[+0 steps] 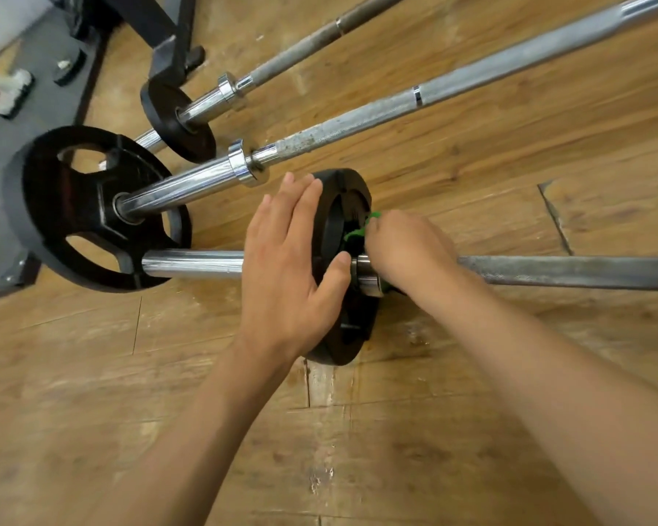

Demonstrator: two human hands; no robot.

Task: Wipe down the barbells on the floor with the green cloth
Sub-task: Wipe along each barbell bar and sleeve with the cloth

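Right now we are bracing the small black plate point(352, 191) of the nearest barbell point(566, 271) with our left hand point(289, 260), fingers flat, while our right hand point(403, 248) is bunching the green cloth point(358, 232) against the plate's inner face by the collar. We are judging plenty left (the middle barbell point(471, 83) is showing pale speckles).

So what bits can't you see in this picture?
Head view:
- The green cloth: only a scrap shows; the right hand covers the rest.
- The black plate: the left hand hides much of its near face.
- The nearest barbell: its far end is cut off by the right edge.
- The things on the grey mat, top left: too blurred to name.
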